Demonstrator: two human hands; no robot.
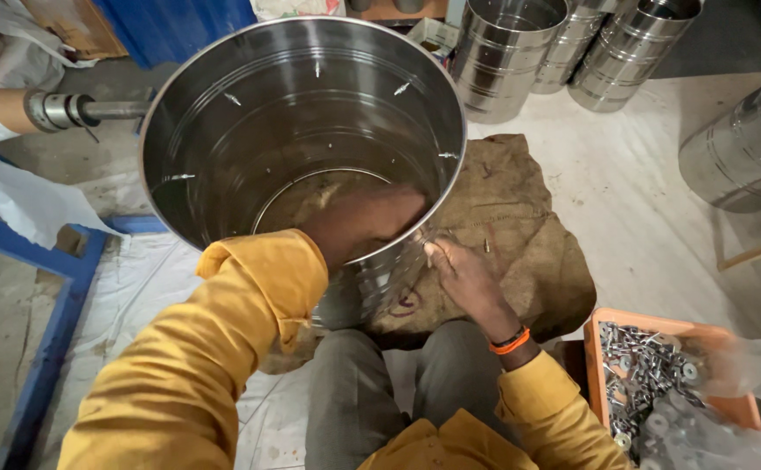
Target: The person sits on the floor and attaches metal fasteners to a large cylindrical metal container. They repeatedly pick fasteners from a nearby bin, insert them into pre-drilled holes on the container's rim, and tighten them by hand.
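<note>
- Steel drum stood open-topped on burlap between the person's knees, tilted a little toward the camera; small rivets or studs showed around its inner wall
- Left hand reached down inside the drum, pressed against the near wall; fingers hidden by the arm, so whether it clenched anything could not be told
- Right hand sat outside the same wall, fingertips pinched at a spot just under the rim, seemingly on a small fastener; the piece itself too small to make out
- Judgement: the step went best with both hands opposed at one hole, inner hand backing the part, outer hand seating it square, drum braced by the knees against rolling
- Orange tray of loose metal fasteners lay near the right elbow
- More drums stood behind; a rod jutted in at left
</note>
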